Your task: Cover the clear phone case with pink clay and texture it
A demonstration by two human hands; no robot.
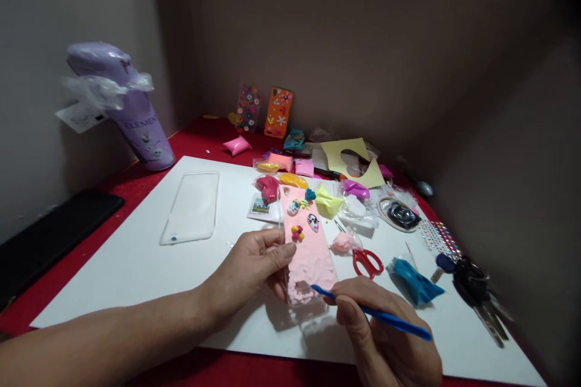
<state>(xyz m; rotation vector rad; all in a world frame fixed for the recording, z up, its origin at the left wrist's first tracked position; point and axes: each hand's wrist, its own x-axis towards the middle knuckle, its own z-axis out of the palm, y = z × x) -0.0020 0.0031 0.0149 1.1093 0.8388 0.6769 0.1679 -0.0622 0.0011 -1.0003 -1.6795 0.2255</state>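
Two pinch grips: with left hand (254,261), holding the pink phone case (306,261) by its left edge (above the white sheet (122,272)); with right hand (399,347), holding the blue stick (394,319), tip at the case's near end.

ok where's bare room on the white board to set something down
Bare: the white board between the clear case and left forearm, plus a thinner strip along that case's left side. Crowded: right of the pink case, with scissors, blue packet, keys.
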